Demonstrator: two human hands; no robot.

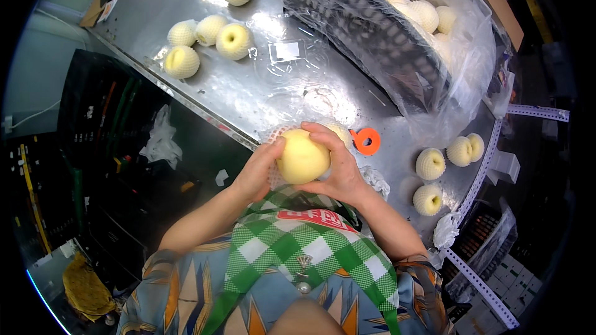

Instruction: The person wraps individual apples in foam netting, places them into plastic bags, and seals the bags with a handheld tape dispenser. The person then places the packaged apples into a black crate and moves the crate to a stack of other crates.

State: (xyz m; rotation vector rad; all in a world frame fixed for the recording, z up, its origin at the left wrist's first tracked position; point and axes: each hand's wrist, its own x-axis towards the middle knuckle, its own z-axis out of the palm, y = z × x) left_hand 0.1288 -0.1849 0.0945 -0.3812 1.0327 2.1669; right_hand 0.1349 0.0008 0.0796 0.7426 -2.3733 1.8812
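A smooth pale yellow apple (pixel 303 157) sits between my two hands, close in front of the apron. My left hand (pixel 256 170) is closed round its left side, with a pinkish-white foam net (pixel 275 177) beside its fingers. My right hand (pixel 340 170) grips the apple from the right, fingers curled over the top and thumb underneath. Just beyond the right fingers, a pale round fruit (pixel 338 130) is partly hidden. An orange ring-shaped thing (pixel 366 141) with a short tail lies to the right of my right hand.
Several foam-netted apples (pixel 234 41) stand at the far left of the metal table (pixel 205 105), others (pixel 430 164) at the right. A plastic-lined crate (pixel 372 43) of netted fruit fills the far right. Clear plastic (pixel 285 56) and crumpled white wrap (pixel 375 181) lie on the table.
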